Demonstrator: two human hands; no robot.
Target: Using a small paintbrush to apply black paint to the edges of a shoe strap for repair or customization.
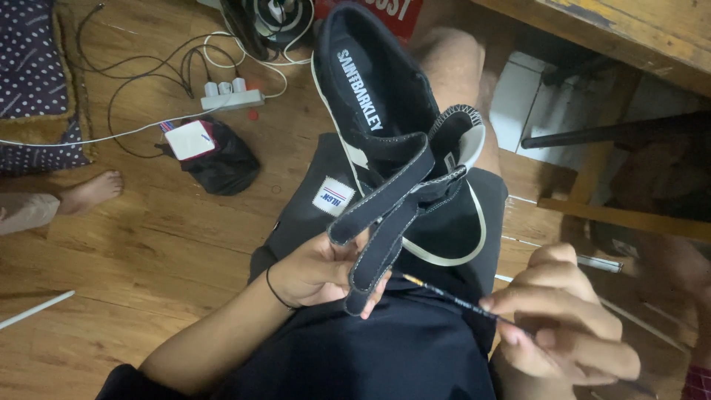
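Note:
A black shoe (pixel 385 96) with a white-edged sole and two loose black straps lies over my lap, opening facing up. My left hand (pixel 315 270), a thin black band on its wrist, grips the ends of the straps (pixel 378 222) near my stomach. My right hand (pixel 563 322) pinches a thin dark brush or pencil-like stick (pixel 444 295) whose tip points toward the lower strap, close to my left fingers. I wear dark shorts and a dark shirt; one bare knee (pixel 455 59) shows behind the shoe.
On the wooden floor lie a white power strip (pixel 231 96) with tangled cables, a black plastic bag (pixel 218 159) with a white packet on it, and a white stick (pixel 33 310). Another person's bare foot (pixel 89 191) rests at the left. A wooden table (pixel 637 30) stands at the upper right.

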